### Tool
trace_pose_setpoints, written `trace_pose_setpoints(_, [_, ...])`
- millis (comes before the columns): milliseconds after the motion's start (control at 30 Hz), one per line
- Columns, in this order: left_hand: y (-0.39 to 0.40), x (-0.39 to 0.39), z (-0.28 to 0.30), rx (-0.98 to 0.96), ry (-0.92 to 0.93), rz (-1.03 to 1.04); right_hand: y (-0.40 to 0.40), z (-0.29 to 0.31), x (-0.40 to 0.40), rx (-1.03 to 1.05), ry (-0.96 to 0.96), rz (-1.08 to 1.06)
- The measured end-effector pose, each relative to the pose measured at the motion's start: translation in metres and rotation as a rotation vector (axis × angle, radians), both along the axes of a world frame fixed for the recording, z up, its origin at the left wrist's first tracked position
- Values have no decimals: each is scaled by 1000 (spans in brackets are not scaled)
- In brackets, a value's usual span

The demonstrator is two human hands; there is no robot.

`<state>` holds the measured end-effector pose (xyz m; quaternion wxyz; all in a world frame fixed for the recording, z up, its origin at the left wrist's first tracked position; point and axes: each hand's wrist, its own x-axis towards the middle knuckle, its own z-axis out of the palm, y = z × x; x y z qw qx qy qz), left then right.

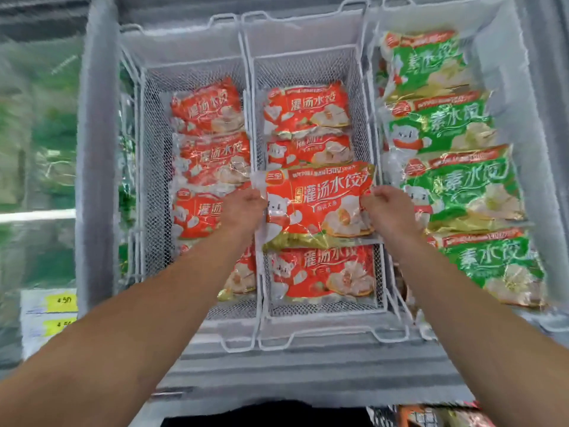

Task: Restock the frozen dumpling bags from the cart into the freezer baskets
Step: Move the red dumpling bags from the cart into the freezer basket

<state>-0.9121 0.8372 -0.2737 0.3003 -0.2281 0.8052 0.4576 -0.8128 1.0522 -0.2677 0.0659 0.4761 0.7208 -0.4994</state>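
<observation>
An orange-red dumpling bag [318, 204] is held flat over the middle freezer basket [366, 140]. My left hand [243, 209] grips its left edge and my right hand [389, 211] pinches its right edge. Under it the middle basket holds three like bags: two behind it [308, 107] and one in front [321, 274]. The left basket [154, 167] holds several orange-red bags [209, 103], partly hidden by my left forearm. The right basket [374, 75] holds several green dumpling bags [462, 192].
The freezer's frosted front rim [277, 371] lies below my arms. A glass lid [37, 149] covers the compartment to the left, with yellow price tags [61, 300] at its front. More orange packaging [443, 416] shows at the bottom right edge.
</observation>
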Motion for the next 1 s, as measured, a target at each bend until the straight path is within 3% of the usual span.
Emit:
trace_pose_setpoints(200, [32, -26, -20, -94, -42, -62, 21, -30, -30, -76, -69, 144])
trace_pose_setpoints(367, [46, -37, -27, -95, -226, -216, 26, -52, -38, -292, -224, 345])
trace_pose_setpoints(500, [38, -34, -30, -79, -335, -343, 19, -56, -38, -248, -333, 407])
trace_pose_setpoints(767, [5, -8, 8, -36, -81, -421, -23, -14, -7, -35, -218, 379])
trace_pose_setpoints(1000, [-64, 53, 58, 155, 85, -499, -101, 49, 69, 140, -31, 281])
